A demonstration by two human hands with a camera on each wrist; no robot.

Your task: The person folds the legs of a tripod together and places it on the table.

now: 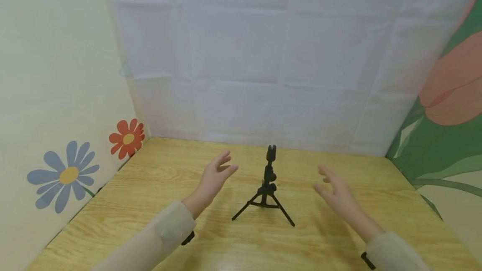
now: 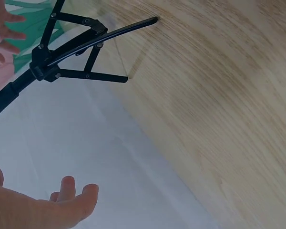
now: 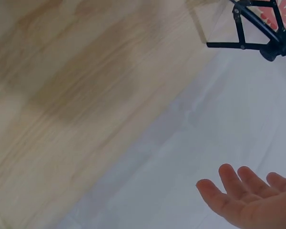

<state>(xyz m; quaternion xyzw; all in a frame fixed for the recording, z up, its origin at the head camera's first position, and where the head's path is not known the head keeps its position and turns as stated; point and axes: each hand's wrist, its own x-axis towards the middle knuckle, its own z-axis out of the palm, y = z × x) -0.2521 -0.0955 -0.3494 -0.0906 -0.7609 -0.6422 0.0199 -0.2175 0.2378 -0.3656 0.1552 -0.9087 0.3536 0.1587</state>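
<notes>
A small black tripod stands upright on the wooden table, its legs spread and a forked clamp on top. To its left my left hand hovers above the table, fingers loosely bent and holding nothing. On the other side my right hand is also raised in the air, apart from the tripod, with relaxed fingers. In the left wrist view the tripod shows its legs and braces, away from the left fingers. The right wrist view catches part of the tripod at the top corner, well away from the right hand.
The wooden table reaches back to a creased white sheet. A panel with a blue flower and a red flower borders the left. A panel with a large pink tulip borders the right.
</notes>
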